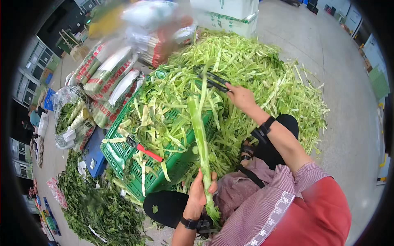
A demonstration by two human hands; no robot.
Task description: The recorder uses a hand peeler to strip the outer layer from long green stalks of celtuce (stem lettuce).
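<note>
My left hand point(197, 192) is closed round the lower part of a long, pale green celtuce stem point(200, 133), which points up and away from me with a few leaves at its near end. My right hand point(241, 96) grips a black peeler point(217, 80) just beyond the stem's far end. Strips of peel hang around the blade, so whether it touches the stem cannot be made out. Under the stem's left side, an upturned green plastic crate point(151, 180) bears scattered peelings and a tool with a red handle point(150, 152).
A large heap of peelings point(262, 69) spreads beyond and right of the crate. Dark green leaves point(98, 205) pile up at near left. Full sacks point(107, 78) and a plastic bag of stems point(72, 117) stand at left. White foam boxes point(225, 20) stand at the back.
</note>
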